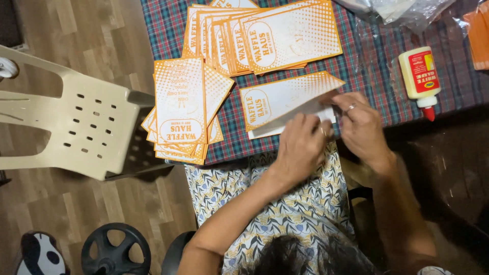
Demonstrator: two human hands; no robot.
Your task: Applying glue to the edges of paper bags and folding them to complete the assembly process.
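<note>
Both hands — left hand (300, 147) and right hand (361, 125) — pinch the near end of an orange-and-white paper bag (285, 102) lying flat at the plaid table's (367, 66) front edge. Its inside is hidden — contents cannot be told. A glue bottle (420, 76) lies just right; stacked bags (186, 109) lie left.

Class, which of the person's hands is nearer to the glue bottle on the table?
The right hand. It rests on the folded orange-and-white paper sleeve, just left of and below the glue bottle. The left hand presses the same sleeve farther from the bottle.
</note>
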